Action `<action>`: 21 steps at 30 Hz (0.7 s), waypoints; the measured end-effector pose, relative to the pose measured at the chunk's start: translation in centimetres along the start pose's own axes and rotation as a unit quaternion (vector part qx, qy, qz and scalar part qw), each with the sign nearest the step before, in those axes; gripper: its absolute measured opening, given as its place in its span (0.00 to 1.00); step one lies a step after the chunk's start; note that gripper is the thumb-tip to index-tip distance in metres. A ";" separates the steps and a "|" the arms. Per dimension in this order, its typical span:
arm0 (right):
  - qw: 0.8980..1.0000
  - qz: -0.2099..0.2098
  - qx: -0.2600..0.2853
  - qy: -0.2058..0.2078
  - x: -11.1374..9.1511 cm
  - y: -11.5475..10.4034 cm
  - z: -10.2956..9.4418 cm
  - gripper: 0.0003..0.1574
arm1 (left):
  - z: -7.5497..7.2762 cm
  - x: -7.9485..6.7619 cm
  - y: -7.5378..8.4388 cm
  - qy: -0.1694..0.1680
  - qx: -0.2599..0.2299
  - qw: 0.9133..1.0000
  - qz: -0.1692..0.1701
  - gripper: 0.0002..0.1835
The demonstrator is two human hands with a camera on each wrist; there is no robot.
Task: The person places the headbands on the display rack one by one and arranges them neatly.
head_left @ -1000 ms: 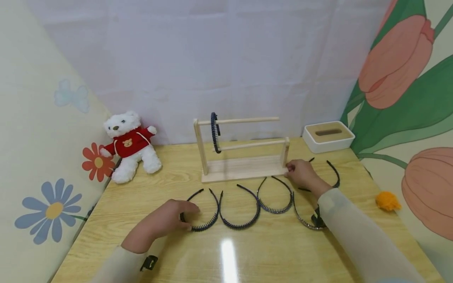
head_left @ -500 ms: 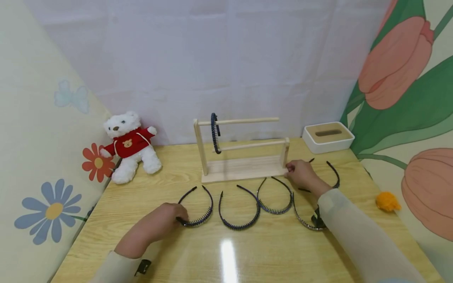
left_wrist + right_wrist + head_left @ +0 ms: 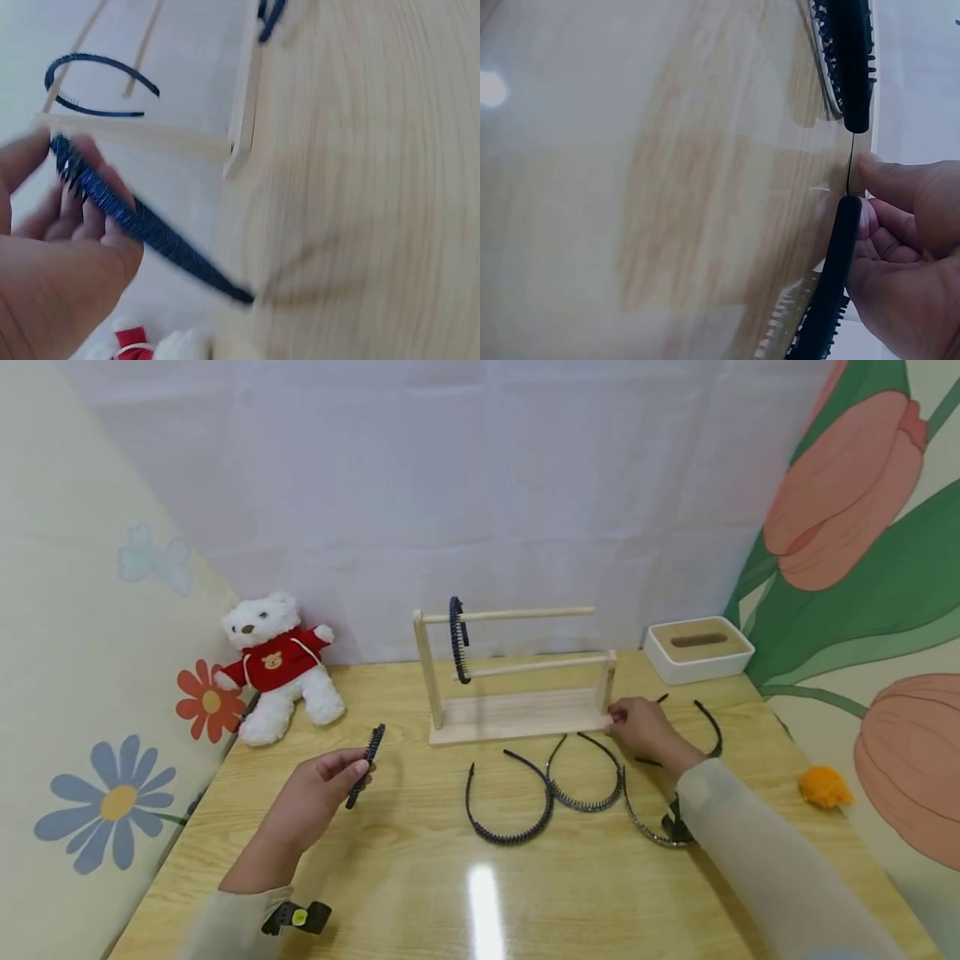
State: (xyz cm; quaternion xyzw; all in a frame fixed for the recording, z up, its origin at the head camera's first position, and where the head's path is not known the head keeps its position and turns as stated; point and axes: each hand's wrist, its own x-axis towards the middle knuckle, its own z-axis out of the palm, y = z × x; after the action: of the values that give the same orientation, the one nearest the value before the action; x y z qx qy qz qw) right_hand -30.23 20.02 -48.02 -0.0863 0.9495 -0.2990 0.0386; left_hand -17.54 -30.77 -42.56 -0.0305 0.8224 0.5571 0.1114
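Note:
My left hand (image 3: 311,797) pinches a dark blue toothed headband (image 3: 376,742) between thumb and fingers, raised above the table's left part. In the left wrist view the band slants down from the fingertips, its shadow lying on the wood. A two-bar wooden rack (image 3: 517,714) stands at the table's back middle. Near its left post a dark toothed headband (image 3: 456,643) hangs over the bars. My right hand (image 3: 641,727) pinches the right front corner of the rack's base; in the right wrist view, the thumb and curled fingers meet there, partly behind dark headband ends.
In front of the rack lie a dark toothed headband (image 3: 510,840), a second one (image 3: 588,807), and a shiny beaded one (image 3: 647,835). Another dark headband (image 3: 717,739) lies partly behind my right arm. A tissue box (image 3: 697,652), white teddy bear (image 3: 281,677) and orange fluffy thing (image 3: 823,787) stand around.
My left hand has taken hold of the leftmost headband, lifted it off the table, moved it left and turned it edge-on. The right hand stays at the rack's corner.

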 end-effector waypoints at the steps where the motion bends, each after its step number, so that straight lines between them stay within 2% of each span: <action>1: 1.000 0.000 0.000 -0.001 0.0 0.0 0.0 0.23 | 0.2 0.1 0.0 0.009 -0.045 0.999 -0.014 0.25; 3: 1.000 0.000 0.000 -0.002 0.1 0.0 0.0 0.24 | 0.3 0.2 -0.1 0.016 -0.137 0.990 -0.026 0.25; 4: 1.000 0.002 0.000 -0.002 0.1 -0.1 0.0 0.24 | 0.4 0.3 0.0 0.018 -0.184 0.982 -0.025 0.23; 7: 1.000 0.005 -0.001 0.001 0.1 0.0 0.0 0.23 | 0.7 0.1 0.8 0.016 -0.279 0.960 -0.002 0.17; 11: 1.000 0.002 0.000 0.003 0.0 -0.1 0.0 0.23 | 1.2 -0.2 2.3 0.019 -0.347 0.937 0.036 0.19; 14: 1.000 0.002 -0.001 0.002 0.0 -0.2 0.0 0.23 | 1.5 -0.2 3.8 0.026 -0.393 0.917 0.068 0.20; 21: 1.000 0.002 0.000 0.000 0.0 0.0 0.1 0.23 | 1.5 -0.3 9.4 0.043 -0.498 0.852 0.158 0.16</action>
State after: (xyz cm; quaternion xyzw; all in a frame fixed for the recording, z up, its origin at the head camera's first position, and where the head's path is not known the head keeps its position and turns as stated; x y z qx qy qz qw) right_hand -30.20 19.94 -48.09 -0.0840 0.9497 -0.2992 0.0394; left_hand -18.67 -25.83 -34.50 0.0246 0.4330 0.9000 -0.0436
